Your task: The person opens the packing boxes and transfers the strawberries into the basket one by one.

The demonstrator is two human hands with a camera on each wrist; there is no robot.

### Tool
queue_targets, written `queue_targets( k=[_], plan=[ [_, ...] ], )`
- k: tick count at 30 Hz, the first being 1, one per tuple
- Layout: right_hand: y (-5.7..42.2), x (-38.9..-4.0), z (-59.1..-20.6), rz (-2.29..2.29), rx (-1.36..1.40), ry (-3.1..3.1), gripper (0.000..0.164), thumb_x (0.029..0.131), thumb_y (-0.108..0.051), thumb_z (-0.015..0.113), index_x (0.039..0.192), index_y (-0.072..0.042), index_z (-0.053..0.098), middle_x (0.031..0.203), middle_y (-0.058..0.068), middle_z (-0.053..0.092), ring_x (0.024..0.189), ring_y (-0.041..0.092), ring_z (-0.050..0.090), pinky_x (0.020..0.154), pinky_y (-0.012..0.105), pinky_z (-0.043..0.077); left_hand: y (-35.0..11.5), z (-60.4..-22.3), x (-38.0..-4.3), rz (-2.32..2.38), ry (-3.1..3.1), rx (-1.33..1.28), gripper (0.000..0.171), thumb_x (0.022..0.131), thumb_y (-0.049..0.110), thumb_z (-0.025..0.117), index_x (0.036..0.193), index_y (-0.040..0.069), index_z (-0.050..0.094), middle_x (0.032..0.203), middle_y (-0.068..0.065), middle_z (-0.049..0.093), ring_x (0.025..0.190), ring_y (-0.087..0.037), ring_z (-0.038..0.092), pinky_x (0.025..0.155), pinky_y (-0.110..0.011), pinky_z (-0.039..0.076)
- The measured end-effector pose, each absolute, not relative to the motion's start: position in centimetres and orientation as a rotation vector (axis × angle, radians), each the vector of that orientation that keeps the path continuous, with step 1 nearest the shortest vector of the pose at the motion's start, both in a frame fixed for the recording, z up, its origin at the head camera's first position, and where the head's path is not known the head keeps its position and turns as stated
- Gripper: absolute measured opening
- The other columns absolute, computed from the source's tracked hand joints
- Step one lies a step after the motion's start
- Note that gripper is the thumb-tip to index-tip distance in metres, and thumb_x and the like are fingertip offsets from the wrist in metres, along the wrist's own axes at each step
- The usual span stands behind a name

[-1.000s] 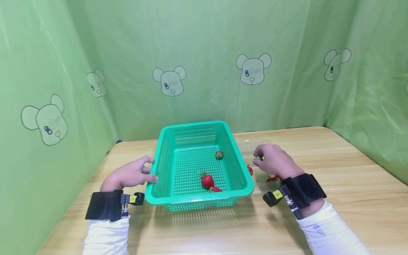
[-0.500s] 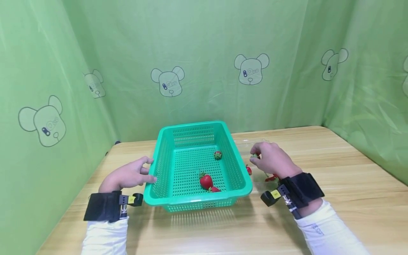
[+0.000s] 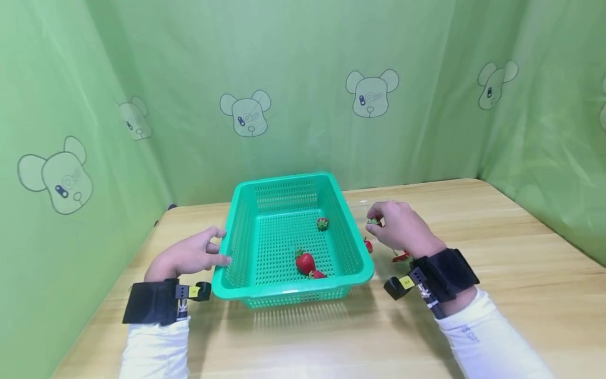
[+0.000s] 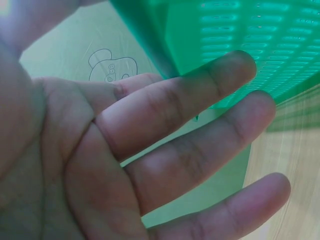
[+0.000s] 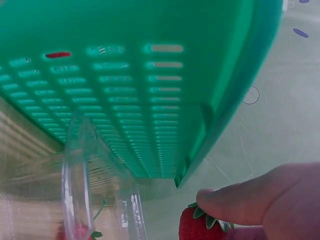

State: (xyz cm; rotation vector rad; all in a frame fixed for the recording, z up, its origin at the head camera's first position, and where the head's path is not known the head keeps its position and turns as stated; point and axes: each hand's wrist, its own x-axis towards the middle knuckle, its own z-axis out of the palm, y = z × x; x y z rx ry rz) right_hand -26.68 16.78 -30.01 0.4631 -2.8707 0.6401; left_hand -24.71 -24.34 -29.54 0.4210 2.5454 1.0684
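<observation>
A green perforated plastic basket stands mid-table with three red strawberries inside: one near the front, another partly behind the front rim, and a third farther back. At the basket's left rim my left hand holds the edge, thumb over the top and fingers along the outer wall. Right of the basket, my right hand pinches a strawberry by its leafy end, thumb and finger on the leaves. That hand is above a clear plastic box, mostly hidden in the head view.
More strawberries lie by the box, one close to the basket's right wall and one under the right wrist. Wooden tabletop extends all round. A green curtain encloses the back and sides.
My right hand has shifted slightly left toward the basket with the strawberry between its fingers. The left hand keeps its place on the rim. The head view has tilted a little.
</observation>
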Motion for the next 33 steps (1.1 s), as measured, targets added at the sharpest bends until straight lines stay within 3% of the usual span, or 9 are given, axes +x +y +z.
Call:
queue_targets(
  k=[11, 22, 33],
  plan=[
    [16.45, -26.28, -29.9, 0.641, 0.47, -2.843, 0.025, 0.089, -0.014, 0.064, 0.108, 0.001, 0.064, 0.102, 0.019, 0.067, 0.075, 0.025, 0.059, 0.069, 0.043, 0.051, -24.22, -29.56, -24.41, 1.059, 2.553, 0.4, 0.069, 0.088, 0.018, 0.065, 0.139, -0.006, 0.024, 0.129, -0.032, 0.053, 0.113, -0.041, 0.056, 0.096, -0.059, 0.043],
    [16.12, -26.16, -29.66, 0.658, 0.479, -2.824, 0.024, 0.089, -0.015, 0.064, 0.108, -0.001, 0.064, 0.103, 0.019, 0.068, 0.053, 0.015, 0.054, 0.054, 0.033, 0.047, -24.31, -29.74, -24.57, 1.07, 2.551, 0.411, 0.068, 0.088, 0.017, 0.064, 0.138, -0.006, 0.024, 0.128, -0.031, 0.055, 0.115, -0.04, 0.055, 0.096, -0.059, 0.042],
    [15.79, -26.05, -29.49, 0.642, 0.485, -2.798, 0.023, 0.089, -0.016, 0.064, 0.107, -0.001, 0.064, 0.101, 0.018, 0.068, 0.054, 0.015, 0.054, 0.053, 0.032, 0.046, -24.42, -29.76, -24.74, 1.049, 2.565, 0.414, 0.069, 0.088, 0.018, 0.064, 0.139, -0.005, 0.024, 0.129, -0.032, 0.054, 0.114, -0.041, 0.055, 0.095, -0.059, 0.043]
  ],
)
